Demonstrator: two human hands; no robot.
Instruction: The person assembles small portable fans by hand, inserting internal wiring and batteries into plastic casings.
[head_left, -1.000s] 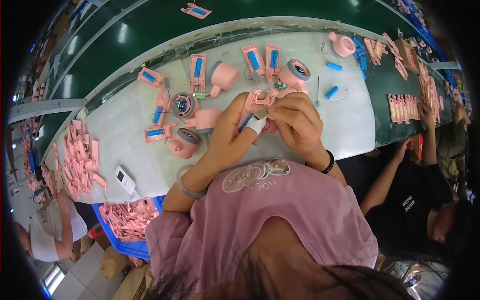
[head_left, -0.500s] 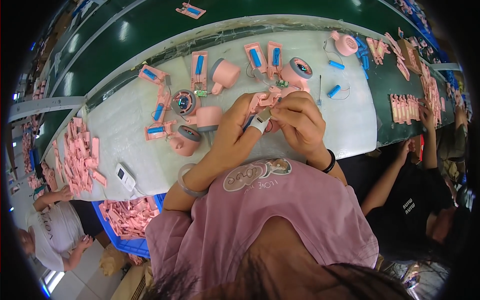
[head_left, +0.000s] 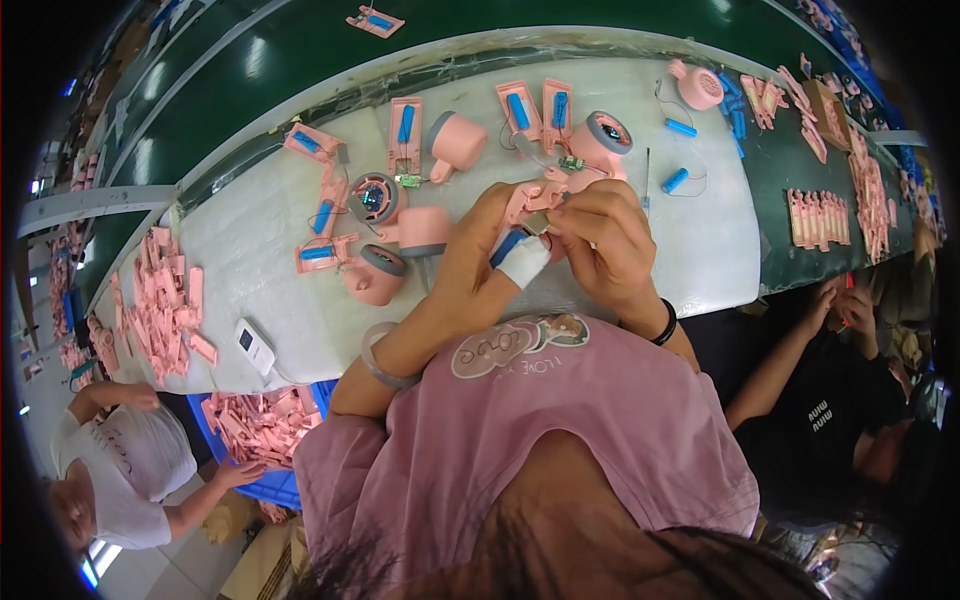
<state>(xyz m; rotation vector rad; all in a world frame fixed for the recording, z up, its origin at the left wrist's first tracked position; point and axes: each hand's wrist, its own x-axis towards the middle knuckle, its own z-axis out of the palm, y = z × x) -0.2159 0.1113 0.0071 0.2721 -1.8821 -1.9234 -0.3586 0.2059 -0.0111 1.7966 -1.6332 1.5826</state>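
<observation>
My left hand (head_left: 470, 262) is closed around a pink plastic housing (head_left: 530, 198), its thumb wrapped in white tape. A blue cylindrical battery (head_left: 507, 246) shows under that thumb, and a small metallic piece (head_left: 537, 224) sits in the housing. My right hand (head_left: 612, 245) pinches at the housing's right side; its fingertips hide what is between them. Just beyond my hands stands a round pink fan head with a grey rim (head_left: 608, 132), a small green circuit board (head_left: 571, 163) beside it. More fan heads (head_left: 375, 200) lie to the left, wired to pink shells holding blue batteries (head_left: 322, 216).
Pink parts are heaped at the left (head_left: 165, 310), near a white box-shaped device (head_left: 255, 346). A blue bin (head_left: 290, 488) of pink pieces stands below the table edge. A thin screwdriver (head_left: 647, 180) and loose batteries (head_left: 676, 180) lie at right. Co-workers sit on both sides.
My left thumb has turned and lies flatter over the battery; my right hand stays at the housing. The left co-worker's hand reaches to the blue bin; the right co-worker's hand has left the pink parts.
</observation>
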